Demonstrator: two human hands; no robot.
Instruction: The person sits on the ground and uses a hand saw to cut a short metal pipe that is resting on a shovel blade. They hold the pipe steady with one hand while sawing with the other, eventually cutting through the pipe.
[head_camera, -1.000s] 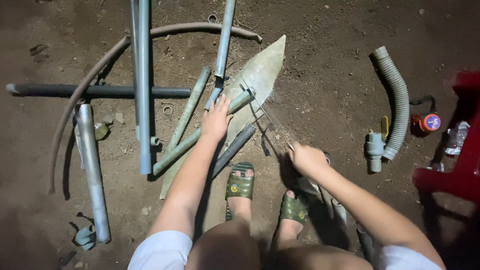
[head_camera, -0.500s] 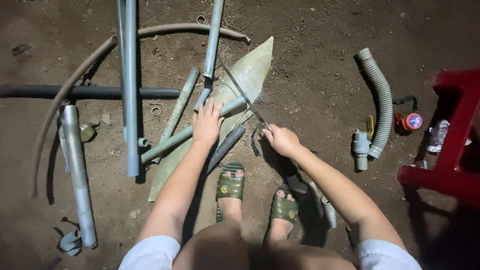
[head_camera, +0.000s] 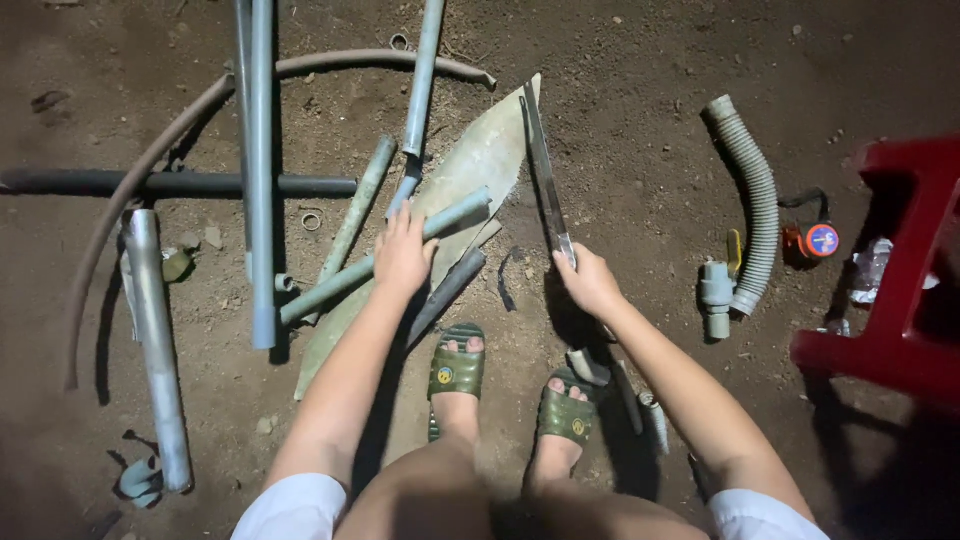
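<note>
Pipe (head_camera: 385, 260) pressed under flat left hand (head_camera: 402, 255); right hand (head_camera: 590, 282) grips saw blade (head_camera: 545, 175).

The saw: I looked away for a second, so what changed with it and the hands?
The right hand drew the saw off the pipe to the right; its blade now points away, clear of the pipe. The left hand still presses the pipe onto the board.

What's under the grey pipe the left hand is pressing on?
The pipe lies across a long, flat, pointed greenish slab on bare dirt. A darker pipe piece lies beside it. The left hand covers that part of the pipe; what lies beneath the slab is hidden.
</note>
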